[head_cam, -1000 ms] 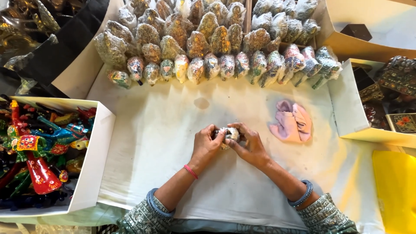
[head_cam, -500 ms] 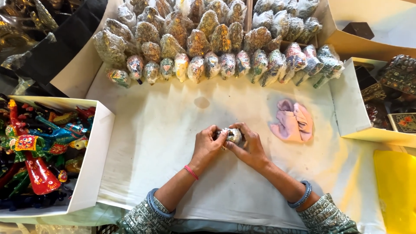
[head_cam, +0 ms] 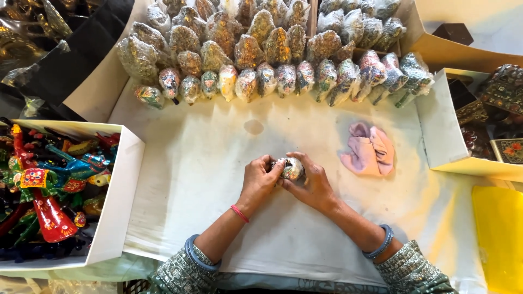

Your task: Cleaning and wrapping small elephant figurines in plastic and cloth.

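Note:
Both my hands meet over the middle of a white cloth (head_cam: 190,179). Between them sits a small painted, egg-shaped ornament in clear plastic wrap (head_cam: 291,168). My left hand (head_cam: 260,181) grips its left side with the fingertips; a red thread circles that wrist. My right hand (head_cam: 312,184) cups it from the right and below, with a blue bangle on that forearm. Most of the ornament is hidden by my fingers.
Rows of plastic-wrapped painted figures (head_cam: 261,49) line the far edge. A pink cloth (head_cam: 369,149) lies right of my hands. A white box (head_cam: 117,201) of colourful painted figurines stands at left, boxes of decorated pieces (head_cam: 490,120) at right, a yellow sheet (head_cam: 498,234) at lower right.
Both hands have kept hold of the small wrapped ornament, shifting their fingers slightly around it. Nothing else has moved.

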